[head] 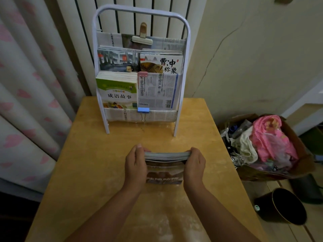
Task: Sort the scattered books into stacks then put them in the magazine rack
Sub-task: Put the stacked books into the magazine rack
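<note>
— Where now? Stack of thin books (164,169), over the middle of the surface (87,154), well short of the far edge where the magazine rack (139,67) stands. Left hand (135,165) clamped on the left side, right hand (194,165) on the right, fingers (187,153) of both curled over the top edge, thumbs on the near cover.

— Resting on the surface or lifted clear?

— Hard to tell from above; probably standing on its lower edge, tilted toward the viewer.

— Handling?

— Likely light for two hands, but floppy: soft covers, top edge already bowing between the grips. Glossy too, so prone to fanning or sliding apart if squeezed unevenly.

— Best hold?

— As is: both short sides, pressed inward, spines kept flush. Possibly one palm under the bottom edge for the carry.

— Room in the rack?

— Books in the lower left pocket and both middle ones; newspaper in the lower right.
</note>
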